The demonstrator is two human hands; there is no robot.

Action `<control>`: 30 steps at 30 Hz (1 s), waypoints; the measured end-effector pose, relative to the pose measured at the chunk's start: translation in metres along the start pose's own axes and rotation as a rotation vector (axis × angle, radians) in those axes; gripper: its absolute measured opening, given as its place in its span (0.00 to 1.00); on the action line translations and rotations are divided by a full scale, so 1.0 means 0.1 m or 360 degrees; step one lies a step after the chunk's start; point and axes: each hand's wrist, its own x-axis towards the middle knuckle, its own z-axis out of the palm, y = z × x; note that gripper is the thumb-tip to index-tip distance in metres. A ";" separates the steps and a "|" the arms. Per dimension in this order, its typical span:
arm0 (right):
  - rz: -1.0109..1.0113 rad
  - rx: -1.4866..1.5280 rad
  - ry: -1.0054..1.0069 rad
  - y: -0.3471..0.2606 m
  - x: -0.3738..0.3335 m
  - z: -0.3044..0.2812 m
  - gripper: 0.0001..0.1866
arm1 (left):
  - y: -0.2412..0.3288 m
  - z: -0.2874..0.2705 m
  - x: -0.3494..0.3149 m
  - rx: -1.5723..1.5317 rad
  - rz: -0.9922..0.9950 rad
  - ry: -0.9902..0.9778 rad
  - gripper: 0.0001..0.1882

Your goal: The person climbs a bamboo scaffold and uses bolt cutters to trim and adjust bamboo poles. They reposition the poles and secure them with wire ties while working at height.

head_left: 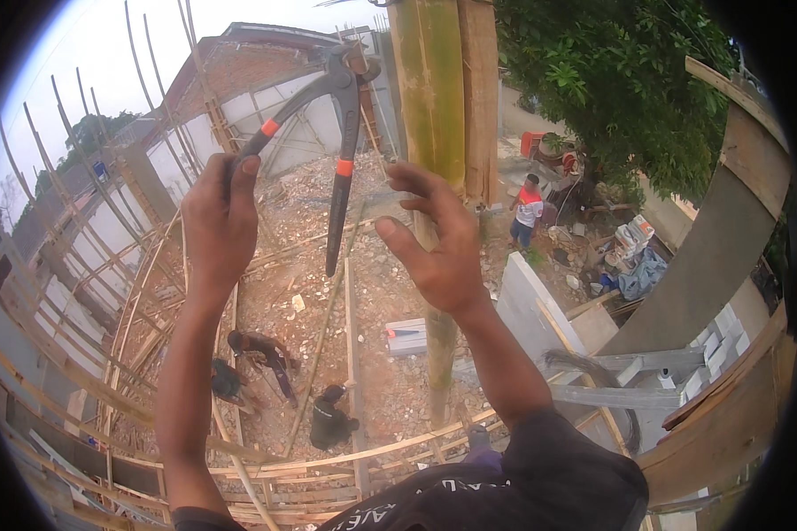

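Note:
My left hand (pixel 221 217) is closed round one handle of a pair of dark metal pincers (pixel 343 86) with orange bands on the handles. The handles are spread wide apart, and the jaws point up beside a thick yellow-green bamboo pole (pixel 429 88). The other handle hangs free, pointing down. To the right of that handle is my right hand (pixel 438 243), its fingers apart and slightly curled, holding nothing. It is in front of the pole; whether it touches the pole I cannot tell. A wooden plank (pixel 479 97) stands upright against the pole's right side.
Far below, several people stand or bend on rubble ground, one in dark clothes (pixel 331 420) and one in an orange-and-white shirt (pixel 528 210). Wooden battens (pixel 398 453) cross beneath me. Thin upright rods (pixel 80 146) stand at left. A grey concrete slab (pixel 708 239) slants at right.

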 end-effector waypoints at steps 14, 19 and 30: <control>0.0664 0.1564 0.0004 0.24 -0.68 0.34 0.31 | 0.20 0.45 -0.93 -0.0686 -0.0437 -0.1067 0.13; 0.0625 0.1606 0.0352 0.16 -0.61 0.16 0.29 | 0.55 0.43 -0.70 -0.0751 0.0074 -0.0703 0.10; 0.0666 0.1345 0.0758 -0.03 -0.80 -0.07 0.19 | 0.90 0.61 0.68 -0.0429 0.0958 0.0605 0.20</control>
